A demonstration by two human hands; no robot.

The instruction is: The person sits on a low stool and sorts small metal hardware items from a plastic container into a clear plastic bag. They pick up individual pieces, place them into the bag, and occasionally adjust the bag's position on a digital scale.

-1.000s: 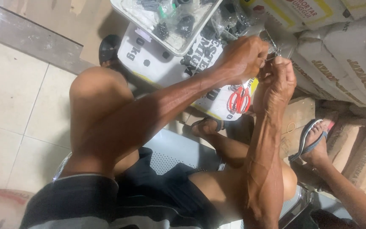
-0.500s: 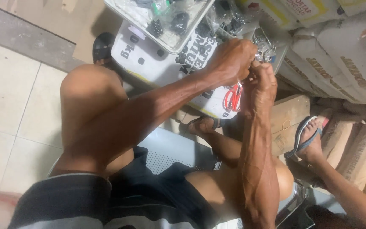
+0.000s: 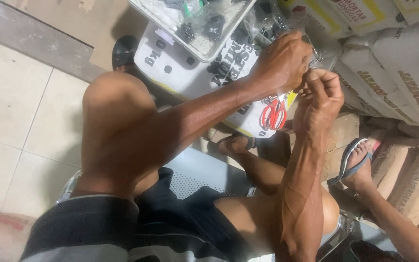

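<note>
Clearance around the working zone is tight: the white box (image 3: 195, 73) sits directly ahead of the knees, stacked sacks (image 3: 394, 68) close off the right side, and the only open room is the tiled floor (image 3: 20, 121) to the left. The left hand (image 3: 284, 60) reaches forward from a long, nearly straight arm that crosses above the left knee; its fingers are curled shut in a pinch grip on a small clear plastic bag (image 3: 311, 58). The right hand (image 3: 321, 92) rises from a forearm held almost upright, elbow near the right thigh, with fingertips closed on the same bag from below; the two hands touch at the fingertips. The bag hangs between both hands, over the right edge of the white box; its contents are too small to tell. A shallow tray (image 3: 204, 43) holding dark small parts in clear wrapping rests on top of the box, just left of the left hand. Red-handled scissors (image 3: 273, 112) lie on the box below the hands. A sandalled foot (image 3: 238, 144) shows beneath the forearms, and another person's foot in a sandal (image 3: 357, 162) rests against the sacks at the right, near the right elbow. The person sits on a perforated metal seat (image 3: 200, 179).
</note>
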